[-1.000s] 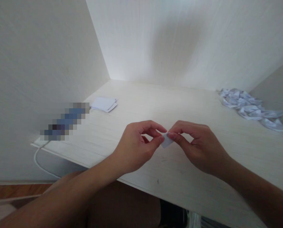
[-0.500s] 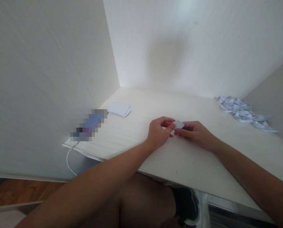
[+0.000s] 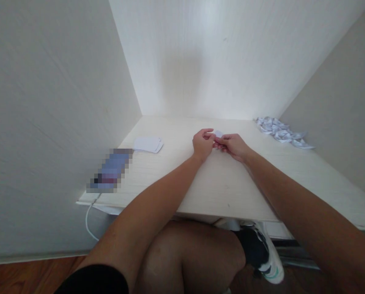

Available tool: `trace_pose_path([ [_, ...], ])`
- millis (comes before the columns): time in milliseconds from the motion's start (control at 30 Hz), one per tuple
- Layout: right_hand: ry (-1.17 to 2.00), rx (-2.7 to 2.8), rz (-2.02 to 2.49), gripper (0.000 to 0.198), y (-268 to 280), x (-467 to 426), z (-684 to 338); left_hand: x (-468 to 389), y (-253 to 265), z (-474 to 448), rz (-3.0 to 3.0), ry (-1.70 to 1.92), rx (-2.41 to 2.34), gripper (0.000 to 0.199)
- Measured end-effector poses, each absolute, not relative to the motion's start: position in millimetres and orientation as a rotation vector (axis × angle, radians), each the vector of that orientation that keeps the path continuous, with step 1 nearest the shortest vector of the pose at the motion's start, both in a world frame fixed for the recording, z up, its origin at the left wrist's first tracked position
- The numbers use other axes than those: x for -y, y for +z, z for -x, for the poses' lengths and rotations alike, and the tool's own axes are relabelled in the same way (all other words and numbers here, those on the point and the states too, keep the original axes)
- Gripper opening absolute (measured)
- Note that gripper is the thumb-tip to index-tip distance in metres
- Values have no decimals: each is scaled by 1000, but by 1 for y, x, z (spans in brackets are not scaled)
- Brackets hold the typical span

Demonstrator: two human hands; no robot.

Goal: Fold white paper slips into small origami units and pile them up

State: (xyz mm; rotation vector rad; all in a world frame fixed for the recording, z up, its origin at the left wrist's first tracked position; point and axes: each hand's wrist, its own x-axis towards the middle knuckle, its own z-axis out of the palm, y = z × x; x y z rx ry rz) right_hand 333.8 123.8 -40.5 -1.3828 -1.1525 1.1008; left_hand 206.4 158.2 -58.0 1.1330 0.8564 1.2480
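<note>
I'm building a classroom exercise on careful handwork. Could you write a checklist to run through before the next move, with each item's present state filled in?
1. Right hand has the small white piece between its fingers: ok.
2. Left hand grips that piece too: cannot tell; its fingertips are at the edge, too small to judge.
3. Stack of white sheets squared up: not ok, edges are offset.
4. Heap of white pieces apart from both hands: ok, it lies to the right by the wall.
5. White cable kept on the desk: not ok, it hangs past the edge.
</note>
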Motion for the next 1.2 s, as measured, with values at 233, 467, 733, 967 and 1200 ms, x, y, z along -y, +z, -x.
trace_pose_path([
  [233,1079,1161,1377,37,-46,-124,-338,-168,-57,-195,-1114,1107,-775,26],
  [467,1123,1214,1325,45,-44,-125,-345,-171,-51,-187,-1152,1041,-748,23],
  [733,1092,1314,1337,47,-50,-124,-355,-171,-53,-183,-1255,940,-702,21],
  [967,1056,1352,1316,40,-49,-118,-359,-168,-54,-179,-1335,915,-676,29],
  [1200,1016,1416,1370,28,-46,-115,-364,-166,-54,-181,-1405,909,-704,16],
])
